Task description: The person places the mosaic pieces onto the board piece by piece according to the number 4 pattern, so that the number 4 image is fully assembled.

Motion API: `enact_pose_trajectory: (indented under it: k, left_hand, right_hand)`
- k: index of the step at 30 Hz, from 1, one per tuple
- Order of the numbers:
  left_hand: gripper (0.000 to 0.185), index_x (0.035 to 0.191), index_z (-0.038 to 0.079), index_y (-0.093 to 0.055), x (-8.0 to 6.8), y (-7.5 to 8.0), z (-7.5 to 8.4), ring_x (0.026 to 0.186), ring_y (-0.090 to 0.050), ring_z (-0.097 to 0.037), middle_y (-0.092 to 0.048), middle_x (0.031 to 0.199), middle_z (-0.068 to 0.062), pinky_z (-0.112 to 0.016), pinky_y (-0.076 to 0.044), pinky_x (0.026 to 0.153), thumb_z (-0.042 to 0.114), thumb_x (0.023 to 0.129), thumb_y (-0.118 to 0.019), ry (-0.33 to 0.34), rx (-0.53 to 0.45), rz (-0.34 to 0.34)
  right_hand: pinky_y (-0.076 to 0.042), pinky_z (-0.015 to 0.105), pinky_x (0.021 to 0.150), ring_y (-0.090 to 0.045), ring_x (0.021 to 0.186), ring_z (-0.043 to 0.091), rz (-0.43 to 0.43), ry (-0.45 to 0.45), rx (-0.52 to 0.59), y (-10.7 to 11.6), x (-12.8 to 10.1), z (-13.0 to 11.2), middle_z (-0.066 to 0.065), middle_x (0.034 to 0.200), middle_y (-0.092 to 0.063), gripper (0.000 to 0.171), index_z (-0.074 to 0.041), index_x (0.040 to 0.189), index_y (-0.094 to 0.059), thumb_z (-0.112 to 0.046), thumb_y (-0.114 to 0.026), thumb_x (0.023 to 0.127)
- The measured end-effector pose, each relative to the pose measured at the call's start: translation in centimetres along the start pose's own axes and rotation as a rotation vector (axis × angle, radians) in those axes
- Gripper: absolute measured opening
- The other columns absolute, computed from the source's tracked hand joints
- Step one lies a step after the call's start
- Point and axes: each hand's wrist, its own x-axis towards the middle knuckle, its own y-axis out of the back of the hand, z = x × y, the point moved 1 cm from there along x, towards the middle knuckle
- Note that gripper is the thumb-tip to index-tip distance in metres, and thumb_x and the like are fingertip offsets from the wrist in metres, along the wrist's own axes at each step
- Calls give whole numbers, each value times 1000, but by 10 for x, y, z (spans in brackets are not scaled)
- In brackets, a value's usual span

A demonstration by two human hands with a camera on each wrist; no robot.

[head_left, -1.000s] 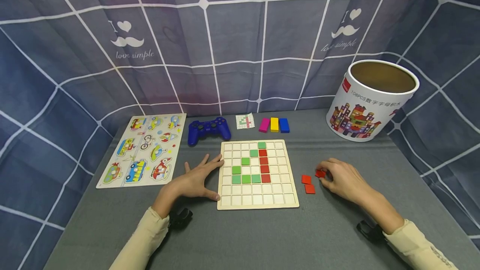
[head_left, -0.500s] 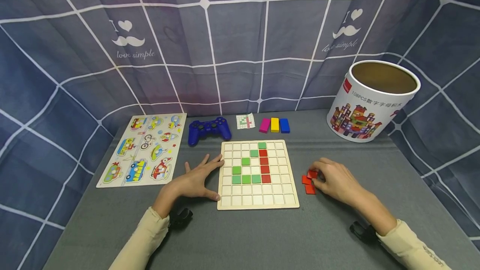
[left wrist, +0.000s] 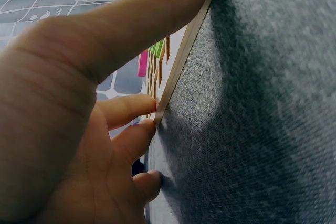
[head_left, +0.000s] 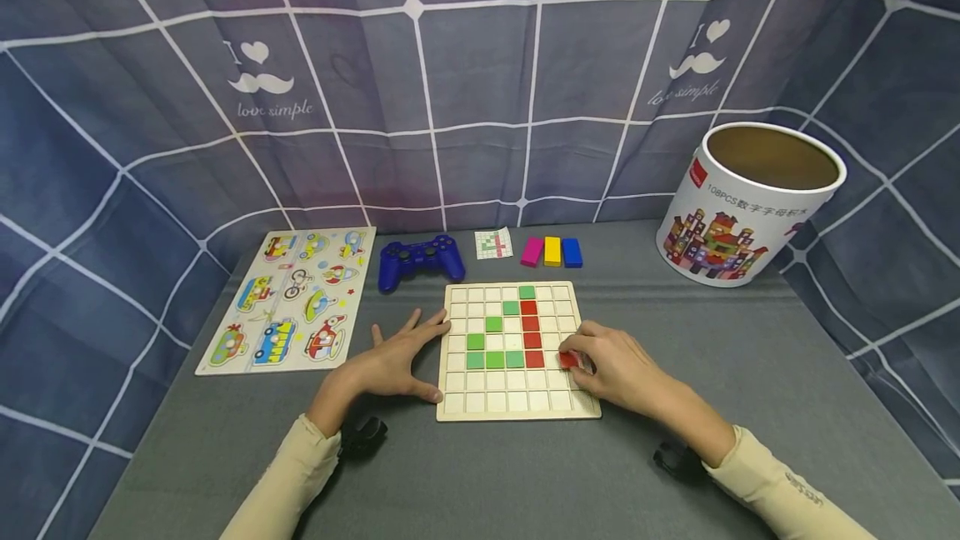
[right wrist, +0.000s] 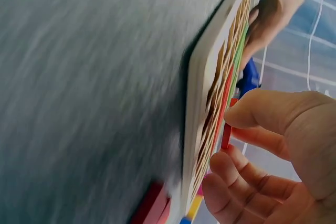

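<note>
A wooden grid board (head_left: 517, 409) lies on the grey cloth, with green tiles (head_left: 493, 359) and a column of red tiles (head_left: 529, 324) set in it. My left hand (head_left: 420, 361) lies flat, its fingers spread against the board's left edge (left wrist: 184, 51). My right hand (head_left: 579, 358) pinches a red tile (head_left: 567, 359) between thumb and fingers over the board's right side, beside the red column's lowest tile. In the right wrist view the red tile (right wrist: 227, 135) stands on edge just above the board (right wrist: 210, 77). Loose red tiles (right wrist: 152, 208) lie beyond the board there.
A blue game controller (head_left: 417, 261), a small pattern card (head_left: 492, 244) and pink, yellow and blue blocks (head_left: 552, 251) lie behind the board. A vehicle puzzle (head_left: 292, 298) lies at the left. A large open paper tub (head_left: 750, 202) stands at the back right. Checked cloth walls surround the table.
My right hand picked a red tile from the loose ones right of the board and carried it left onto the board. The left hand has not moved.
</note>
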Motion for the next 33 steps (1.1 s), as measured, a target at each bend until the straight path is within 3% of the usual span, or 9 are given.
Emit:
enact_pose_trajectory:
  k: [11, 18, 22, 26, 33]
  left_hand:
    - [108, 159, 21, -29, 0, 0, 2, 151, 3, -35, -9, 167, 4, -84, 11, 95, 44, 73, -89, 2, 1, -4]
    - [108, 159, 21, -30, 1, -1, 2, 151, 3, -36, -10, 167, 3, -84, 11, 95, 44, 73, -89, -4, 1, -6]
    - [108, 159, 20, -29, 0, 0, 1, 151, 3, -37, -10, 168, 3, -84, 12, 94, 43, 73, -89, -6, -1, -5]
    - [108, 160, 20, -29, 1, -1, 0, 151, 3, -37, -9, 168, 3, -84, 11, 94, 44, 73, -89, -11, 4, -4]
    - [108, 159, 20, -29, 0, 1, 0, 151, 3, -38, -9, 168, 1, -84, 11, 94, 44, 73, -88, -12, -3, -5]
  right_hand:
    - [-30, 19, 44, -37, 55, 2, -20, 126, 36, -20, 14, -29, -8, 78, -50, 24, -15, 95, -76, -2, -74, 75]
    - [-29, 20, 45, -36, 55, 4, -70, 104, 1, -23, 17, -36, -11, 76, -42, 23, -15, 94, -77, -4, -73, 75]
    - [-32, 21, 46, -39, 57, 4, -72, 102, 4, -21, 17, -36, -9, 78, -47, 22, -15, 96, -77, -7, -75, 75]
    - [-36, 21, 49, -42, 60, 3, -24, 85, 9, -18, 10, -27, -8, 86, -56, 20, -17, 98, -77, -13, -77, 78]
    - [-38, 24, 55, -45, 66, 5, 51, -34, -23, -2, -12, -1, -4, 89, -60, 21, -13, 98, -75, -15, -81, 79]
